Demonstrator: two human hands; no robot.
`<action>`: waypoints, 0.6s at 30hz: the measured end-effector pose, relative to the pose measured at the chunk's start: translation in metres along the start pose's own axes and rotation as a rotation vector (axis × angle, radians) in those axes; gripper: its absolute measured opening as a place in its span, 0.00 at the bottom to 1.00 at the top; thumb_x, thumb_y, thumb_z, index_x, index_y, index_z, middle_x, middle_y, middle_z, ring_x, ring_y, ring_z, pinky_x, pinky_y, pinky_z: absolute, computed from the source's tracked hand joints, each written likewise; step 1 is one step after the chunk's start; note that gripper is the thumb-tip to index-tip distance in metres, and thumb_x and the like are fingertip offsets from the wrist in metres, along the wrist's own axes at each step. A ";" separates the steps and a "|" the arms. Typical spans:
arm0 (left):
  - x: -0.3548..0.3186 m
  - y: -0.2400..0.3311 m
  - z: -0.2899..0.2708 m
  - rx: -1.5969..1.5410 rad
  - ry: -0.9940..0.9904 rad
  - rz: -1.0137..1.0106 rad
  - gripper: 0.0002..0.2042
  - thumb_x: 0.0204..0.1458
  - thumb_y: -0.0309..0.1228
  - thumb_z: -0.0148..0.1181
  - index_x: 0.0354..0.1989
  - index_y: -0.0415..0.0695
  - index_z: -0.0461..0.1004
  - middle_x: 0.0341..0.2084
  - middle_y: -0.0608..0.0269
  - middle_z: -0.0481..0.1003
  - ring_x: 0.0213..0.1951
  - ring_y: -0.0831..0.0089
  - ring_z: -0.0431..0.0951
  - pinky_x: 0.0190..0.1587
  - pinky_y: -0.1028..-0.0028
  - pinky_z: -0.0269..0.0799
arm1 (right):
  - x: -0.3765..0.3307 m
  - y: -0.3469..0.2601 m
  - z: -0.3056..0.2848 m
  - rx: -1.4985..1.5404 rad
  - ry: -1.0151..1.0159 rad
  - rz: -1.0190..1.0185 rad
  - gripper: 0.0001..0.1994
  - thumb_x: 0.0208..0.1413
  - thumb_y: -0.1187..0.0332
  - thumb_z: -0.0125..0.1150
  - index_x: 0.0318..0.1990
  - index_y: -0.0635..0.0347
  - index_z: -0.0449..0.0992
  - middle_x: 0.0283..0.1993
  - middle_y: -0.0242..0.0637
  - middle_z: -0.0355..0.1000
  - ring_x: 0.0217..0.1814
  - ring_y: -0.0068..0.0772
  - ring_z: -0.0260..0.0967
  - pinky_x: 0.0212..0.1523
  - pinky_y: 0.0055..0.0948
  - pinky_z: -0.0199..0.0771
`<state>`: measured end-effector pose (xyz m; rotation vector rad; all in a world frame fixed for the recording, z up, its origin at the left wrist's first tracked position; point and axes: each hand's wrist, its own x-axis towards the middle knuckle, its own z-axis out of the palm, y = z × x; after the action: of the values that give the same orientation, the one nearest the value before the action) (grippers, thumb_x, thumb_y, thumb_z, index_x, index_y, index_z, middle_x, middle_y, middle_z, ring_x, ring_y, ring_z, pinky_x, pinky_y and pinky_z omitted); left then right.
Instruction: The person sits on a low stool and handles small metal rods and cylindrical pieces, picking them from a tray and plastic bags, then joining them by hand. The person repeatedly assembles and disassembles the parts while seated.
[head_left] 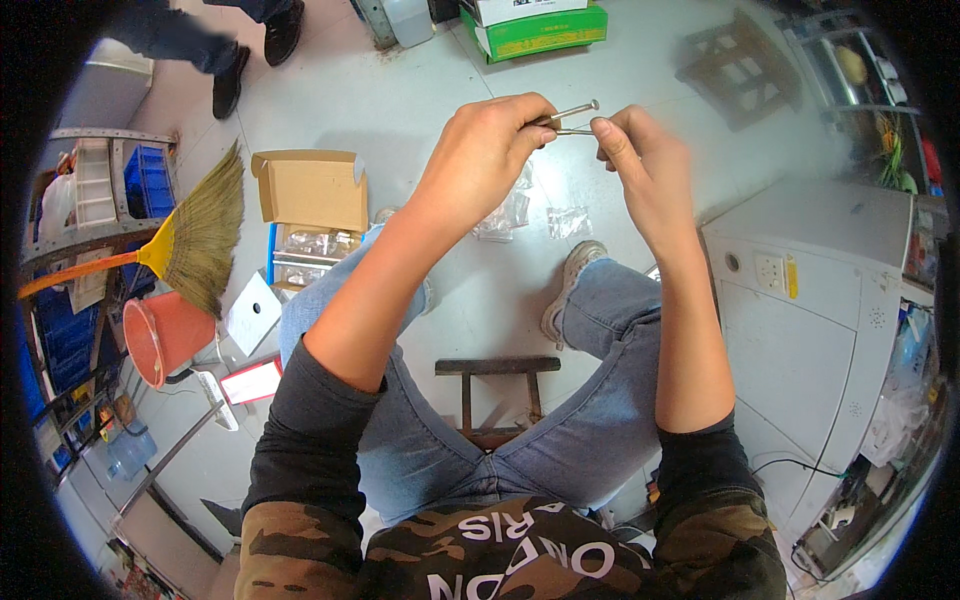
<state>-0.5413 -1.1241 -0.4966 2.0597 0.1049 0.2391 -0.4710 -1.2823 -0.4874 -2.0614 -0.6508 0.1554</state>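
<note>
My left hand (497,135) is closed around a slim metal rod (575,111) with a small round flat head, its free end pointing right. Just below, a second thin metal rod (572,132) spans the gap from my left fingers to my right hand (648,160). My right thumb and forefinger are pinched at that rod's end, and the right fingers are slightly blurred. Both hands are raised in front of me, above the floor. Beneath them lie several small clear plastic bags (505,215), with another clear bag (569,222) nearer my right shoe.
An open cardboard box (312,190) holding clear packets stands left of my knee. Beyond it are a broom (200,235) and a red bucket (168,335). A grey cabinet (800,300) stands right, a green box (540,38) ahead. Another person's legs (190,40) show far left.
</note>
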 end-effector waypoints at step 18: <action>0.001 -0.005 -0.007 0.144 -0.026 0.131 0.07 0.45 0.26 0.56 0.32 0.36 0.74 0.26 0.54 0.73 0.29 0.61 0.73 0.33 0.71 0.67 | -0.004 0.002 0.004 0.002 -0.182 0.062 0.12 0.54 0.64 0.52 0.28 0.67 0.69 0.16 0.37 0.62 0.19 0.24 0.57 0.22 0.24 0.59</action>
<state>-0.5419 -1.1149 -0.4979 2.2150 -0.0301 0.2921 -0.4748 -1.2820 -0.4917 -2.0825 -0.6972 0.3830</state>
